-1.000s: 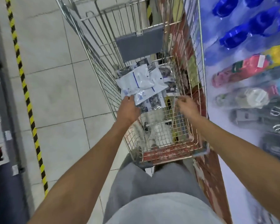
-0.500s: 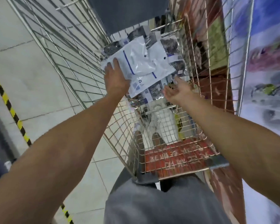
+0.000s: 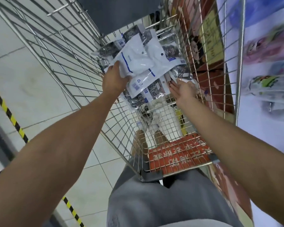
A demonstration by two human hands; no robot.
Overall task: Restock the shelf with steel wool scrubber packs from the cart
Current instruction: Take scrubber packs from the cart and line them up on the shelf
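Several steel wool scrubber packs (image 3: 141, 63), white with blue print and grey wool showing through, lie heaped in the upper basket of the wire cart (image 3: 69, 51). My left hand (image 3: 115, 79) grips the left edge of the top white pack, thumb on its face. My right hand (image 3: 182, 89) reaches in from the right with straight fingers, its fingertips touching a pack (image 3: 180, 72) at the heap's right side. The shelf (image 3: 266, 66) stands to the right of the cart, blurred.
The cart's grey child-seat flap (image 3: 115, 12) stands behind the heap. A red printed panel (image 3: 179, 154) forms the near end above my grey trousers (image 3: 162, 202). A white item lies low in the cart under the basket. A yellow-black floor stripe (image 3: 8, 112) runs along the left.
The view has closed in on the cart. My left hand has taken hold of the top pack's edge and my right hand has moved forward to the heap's right side.
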